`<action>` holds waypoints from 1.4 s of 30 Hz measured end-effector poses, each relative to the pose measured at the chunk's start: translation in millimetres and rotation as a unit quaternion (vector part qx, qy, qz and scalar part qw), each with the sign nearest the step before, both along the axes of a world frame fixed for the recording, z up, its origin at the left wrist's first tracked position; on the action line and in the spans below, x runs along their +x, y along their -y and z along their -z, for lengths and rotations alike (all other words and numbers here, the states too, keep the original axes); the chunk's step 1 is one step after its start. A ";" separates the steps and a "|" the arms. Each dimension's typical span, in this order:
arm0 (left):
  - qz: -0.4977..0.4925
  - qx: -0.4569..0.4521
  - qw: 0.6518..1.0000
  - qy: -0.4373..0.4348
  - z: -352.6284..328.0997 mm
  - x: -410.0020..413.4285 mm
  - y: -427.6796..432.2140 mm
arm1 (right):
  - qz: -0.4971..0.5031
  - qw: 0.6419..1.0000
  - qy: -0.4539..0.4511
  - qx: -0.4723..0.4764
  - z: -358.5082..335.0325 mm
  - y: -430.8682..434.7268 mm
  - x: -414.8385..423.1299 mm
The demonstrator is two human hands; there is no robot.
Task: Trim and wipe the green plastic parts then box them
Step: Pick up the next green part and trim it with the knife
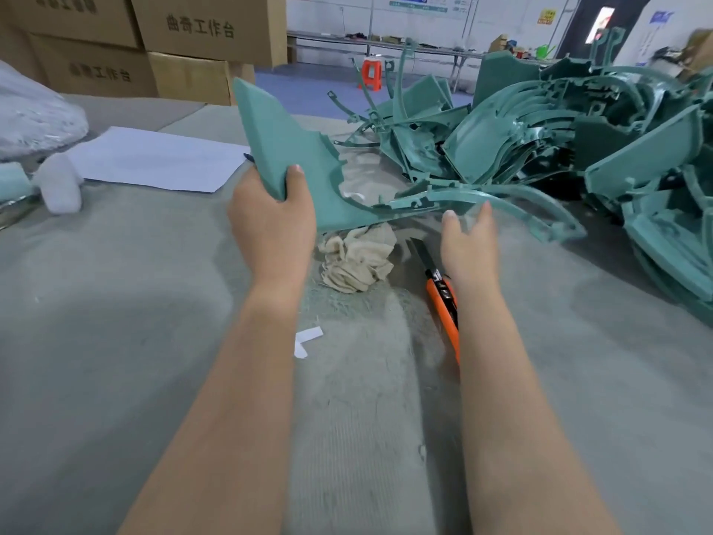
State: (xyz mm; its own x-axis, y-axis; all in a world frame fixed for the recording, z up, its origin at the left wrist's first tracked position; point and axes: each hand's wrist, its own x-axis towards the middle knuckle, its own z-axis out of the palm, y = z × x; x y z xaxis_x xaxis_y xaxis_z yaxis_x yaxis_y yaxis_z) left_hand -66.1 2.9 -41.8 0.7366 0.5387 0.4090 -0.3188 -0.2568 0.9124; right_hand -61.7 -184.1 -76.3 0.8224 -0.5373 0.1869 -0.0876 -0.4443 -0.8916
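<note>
Left hand (272,222) grips flat matte green panel (285,148); right hand (468,245) open.

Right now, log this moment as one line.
left hand: grips green part | right hand: open, at part's curved strip | orange knife, cloth: lying on table

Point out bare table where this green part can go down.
Widest bare patch: mat left of the left hand, this side of the paper. Another lies right of the right hand, before the pile. Crowded: cloth and knife between the hands, pile far right.
</note>
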 end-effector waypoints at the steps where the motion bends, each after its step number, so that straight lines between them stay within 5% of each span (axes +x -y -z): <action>1: 0.011 -0.033 0.999 -0.022 -2.2 8.3 4.3 | 0.002 1.000 -0.007 0.008 -0.5 1.7 0.9; 4: 0.110 -0.193 0.968 -0.114 -10.3 29.3 28.7 | 0.014 0.999 -0.012 0.026 -1.2 3.2 0.4; 7: 0.225 -0.369 0.883 -0.184 -16.3 30.4 52.4 | 0.006 0.995 -0.086 -0.045 -0.8 9.4 -4.1; 11: 0.285 -0.525 0.782 -0.177 -16.9 27.0 50.1 | -0.069 0.946 -0.277 -0.154 0.6 12.7 -15.0; 14: 0.289 -0.576 0.749 -0.151 -12.7 20.8 44.2 | -0.097 0.921 -0.323 -0.197 3.6 8.4 -13.8; 18: 0.272 -0.588 0.748 -0.141 -9.6 8.9 27.9 | -0.066 0.941 -0.275 -0.186 2.6 10.7 -13.6; 22: 0.274 -0.582 0.751 -0.146 -4.0 -2.4 -1.0 | -0.020 0.996 -0.066 -0.054 -3.7 7.2 -11.6; 28: 0.256 -0.441 0.848 -0.146 0.5 1.5 -4.2 | -0.014 0.973 0.188 0.135 -12.2 -35.4 -18.3; 31: 0.275 -0.308 0.904 -0.109 -15.0 14.5 36.3 | 0.032 0.960 0.208 0.186 -11.4 -37.8 -14.7; 34: 0.279 -0.248 0.924 -0.086 -26.2 16.7 71.5 | 0.082 0.963 0.177 0.187 -6.1 -24.4 -12.8; 38: 0.240 -0.332 0.909 -0.078 -18.9 19.7 66.3 | 0.068 0.964 0.152 0.206 -0.9 -9.4 -15.3; 42: 0.230 -0.472 0.842 -0.121 -1.4 5.6 14.6 | -0.019 0.980 0.097 0.173 -0.5 -12.7 -15.0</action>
